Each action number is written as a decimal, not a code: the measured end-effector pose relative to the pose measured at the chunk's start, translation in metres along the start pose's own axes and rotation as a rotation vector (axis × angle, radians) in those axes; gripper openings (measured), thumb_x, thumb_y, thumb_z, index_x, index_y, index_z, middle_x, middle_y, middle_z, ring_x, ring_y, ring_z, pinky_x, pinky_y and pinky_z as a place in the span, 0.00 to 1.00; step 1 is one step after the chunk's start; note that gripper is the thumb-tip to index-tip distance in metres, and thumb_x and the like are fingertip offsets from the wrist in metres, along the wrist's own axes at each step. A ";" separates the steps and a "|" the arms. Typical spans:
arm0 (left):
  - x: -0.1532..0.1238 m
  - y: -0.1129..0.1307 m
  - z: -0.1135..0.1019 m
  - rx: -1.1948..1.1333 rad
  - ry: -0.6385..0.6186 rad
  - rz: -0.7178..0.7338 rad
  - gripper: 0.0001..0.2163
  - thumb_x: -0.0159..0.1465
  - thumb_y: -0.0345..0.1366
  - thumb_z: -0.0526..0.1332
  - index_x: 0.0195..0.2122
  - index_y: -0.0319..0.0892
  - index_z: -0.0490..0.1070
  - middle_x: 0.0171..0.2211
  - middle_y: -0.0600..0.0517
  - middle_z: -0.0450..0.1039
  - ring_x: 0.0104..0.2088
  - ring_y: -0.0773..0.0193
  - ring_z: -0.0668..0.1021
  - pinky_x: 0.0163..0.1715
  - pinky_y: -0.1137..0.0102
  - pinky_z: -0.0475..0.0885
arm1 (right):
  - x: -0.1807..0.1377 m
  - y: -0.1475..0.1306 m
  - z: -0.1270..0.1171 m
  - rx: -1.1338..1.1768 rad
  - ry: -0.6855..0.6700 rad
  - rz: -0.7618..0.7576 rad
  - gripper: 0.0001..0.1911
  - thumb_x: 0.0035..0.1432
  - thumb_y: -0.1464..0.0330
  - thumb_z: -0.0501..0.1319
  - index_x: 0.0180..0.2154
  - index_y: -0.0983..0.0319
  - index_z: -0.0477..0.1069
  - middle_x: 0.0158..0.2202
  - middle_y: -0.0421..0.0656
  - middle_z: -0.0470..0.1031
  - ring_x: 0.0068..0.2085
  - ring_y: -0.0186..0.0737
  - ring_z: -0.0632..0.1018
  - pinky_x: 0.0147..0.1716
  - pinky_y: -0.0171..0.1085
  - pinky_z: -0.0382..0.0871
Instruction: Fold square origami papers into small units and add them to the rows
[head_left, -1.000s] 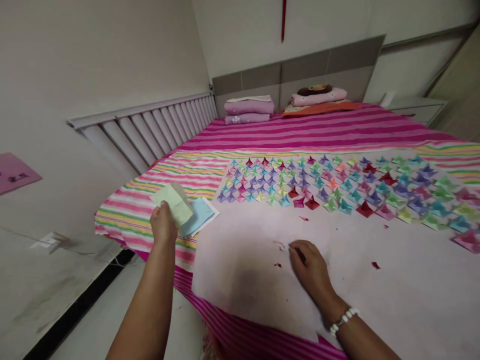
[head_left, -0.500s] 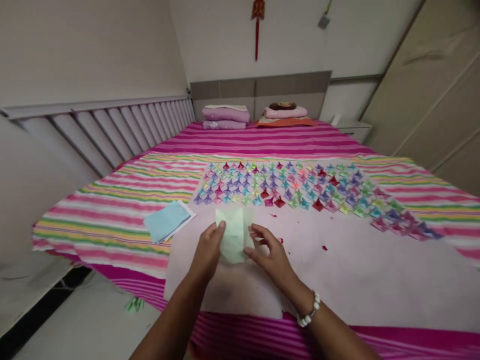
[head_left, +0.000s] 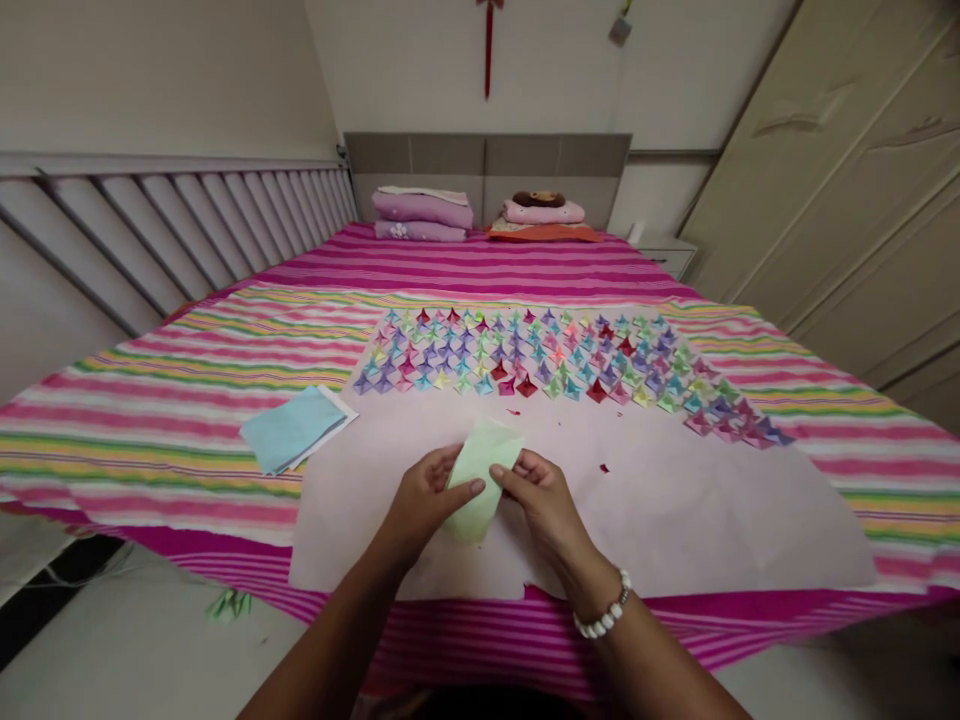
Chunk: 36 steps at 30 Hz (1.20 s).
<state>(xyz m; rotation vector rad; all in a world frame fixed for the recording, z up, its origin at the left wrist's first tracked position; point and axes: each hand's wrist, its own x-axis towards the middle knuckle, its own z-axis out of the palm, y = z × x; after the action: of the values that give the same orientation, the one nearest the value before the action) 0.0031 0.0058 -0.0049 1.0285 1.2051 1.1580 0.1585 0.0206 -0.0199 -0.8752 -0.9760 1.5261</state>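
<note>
A pale green sheet of paper [head_left: 480,450] is held tilted between both hands, above a large pale pink paper sheet [head_left: 645,510]. My left hand [head_left: 424,500] grips its left side, thumb lying across the front. My right hand [head_left: 544,495], with a white bead bracelet at the wrist, pinches the right edge between thumb and fingers. Beyond the hands, rows of small folded paper pieces [head_left: 517,350] in many colours stand on the far part of the pink sheet. A stack of loose paper, light blue on top [head_left: 292,428], lies to the left.
The bed has a striped cover [head_left: 150,400] and a grey headboard [head_left: 555,160]. Folded purple bedding [head_left: 422,212] and a pink pile [head_left: 544,212] sit at the far end. A white railing [head_left: 225,215] runs along the left. Green scraps [head_left: 229,605] lie on the floor.
My right hand has closed on the green paper's right edge. The paper is now tilted, and my left thumb has moved across its front. The camera view has shifted.
</note>
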 end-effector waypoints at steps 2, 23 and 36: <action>-0.003 -0.001 -0.002 -0.027 -0.113 -0.095 0.18 0.48 0.40 0.71 0.38 0.38 0.76 0.34 0.46 0.80 0.31 0.59 0.79 0.30 0.68 0.73 | 0.001 -0.002 -0.003 -0.021 0.009 0.002 0.10 0.44 0.62 0.72 0.28 0.60 0.77 0.23 0.37 0.74 0.24 0.34 0.71 0.25 0.33 0.68; -0.005 -0.006 0.024 -0.512 -0.063 -0.054 0.11 0.59 0.40 0.63 0.39 0.40 0.74 0.42 0.45 0.80 0.48 0.53 0.78 0.50 0.59 0.73 | -0.014 0.008 0.007 0.002 0.072 -0.048 0.12 0.50 0.62 0.69 0.34 0.60 0.70 0.29 0.39 0.76 0.28 0.37 0.77 0.28 0.36 0.72; -0.014 0.002 0.003 -0.459 -0.165 -0.160 0.11 0.57 0.35 0.67 0.40 0.38 0.77 0.42 0.45 0.80 0.45 0.53 0.80 0.47 0.63 0.74 | -0.006 -0.014 -0.028 -1.075 -0.221 -0.859 0.11 0.56 0.70 0.61 0.39 0.51 0.78 0.65 0.39 0.56 0.63 0.54 0.58 0.58 0.56 0.55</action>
<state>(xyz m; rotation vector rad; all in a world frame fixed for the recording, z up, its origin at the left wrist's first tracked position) 0.0060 -0.0082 -0.0008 0.6519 0.8215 1.1298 0.1902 0.0193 -0.0180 -0.7931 -2.0638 0.2833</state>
